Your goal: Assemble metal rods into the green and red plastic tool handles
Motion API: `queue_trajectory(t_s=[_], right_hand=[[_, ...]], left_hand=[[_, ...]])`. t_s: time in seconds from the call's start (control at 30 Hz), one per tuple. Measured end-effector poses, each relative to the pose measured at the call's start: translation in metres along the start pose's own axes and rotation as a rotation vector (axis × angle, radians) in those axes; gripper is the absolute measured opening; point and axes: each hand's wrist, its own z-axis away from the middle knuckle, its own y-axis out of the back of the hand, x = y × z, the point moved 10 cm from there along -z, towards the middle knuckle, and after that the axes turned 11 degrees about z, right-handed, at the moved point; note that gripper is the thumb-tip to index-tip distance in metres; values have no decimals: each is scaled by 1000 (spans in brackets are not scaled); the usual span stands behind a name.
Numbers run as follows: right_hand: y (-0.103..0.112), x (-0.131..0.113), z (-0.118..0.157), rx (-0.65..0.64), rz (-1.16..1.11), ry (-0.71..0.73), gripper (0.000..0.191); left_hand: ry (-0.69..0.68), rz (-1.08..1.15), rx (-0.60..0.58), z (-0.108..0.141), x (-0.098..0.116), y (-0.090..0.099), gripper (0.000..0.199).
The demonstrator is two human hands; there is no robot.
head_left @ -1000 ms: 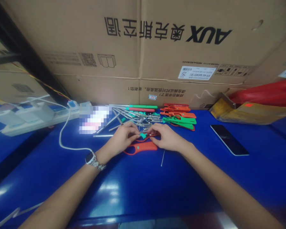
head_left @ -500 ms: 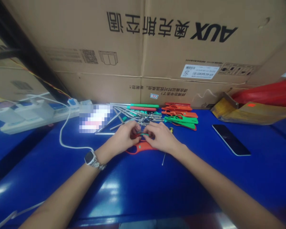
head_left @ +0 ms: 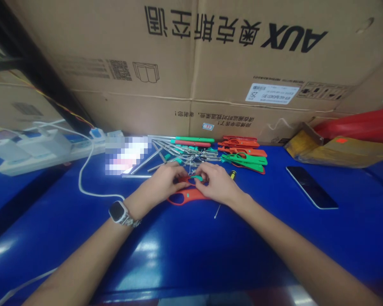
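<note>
My left hand [head_left: 167, 180] has its fingers closed on the edge of an orange plastic shell [head_left: 185, 179], which looks like half of a stick-lighter handle. Pinched in my right hand [head_left: 218, 182] is a small green plastic piece [head_left: 197, 177], right over that shell. Just below my hands, a second orange handle shell [head_left: 190, 195] with a finger loop lies on the blue table; my right hand covers its right end. A screwdriver [head_left: 232, 174] with a yellow and black handle lies partly under my right wrist. Behind my fingers is a pile of metal lighter innards [head_left: 194, 156].
Orange shells [head_left: 242, 151] and green shells [head_left: 247, 160] are stacked behind my right hand. Metal tubes [head_left: 147, 160] lie behind the left. A phone [head_left: 311, 187] and a yellow-brown box [head_left: 338, 152] are at right. A power strip [head_left: 28, 157] with a white cable stands left.
My hands have parted slightly, so the green piece and the orange shell between them show more. The view has shifted a little.
</note>
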Motion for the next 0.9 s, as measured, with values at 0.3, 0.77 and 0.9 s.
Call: queue_trajectory(t_s=[0.3,0.77,0.9], right_hand=[[-1,3,-1,-4,-41,0,7],[-4,11,-5,-36,-51,-31,7],[-2,5,-6,-36,-10,-19,9]], left_hand=[[-261,-200,-25,5,22,-3,13],[-230,-153,-102,3,21,-11,22],[-227,-134,-100,3,19,-11,22]])
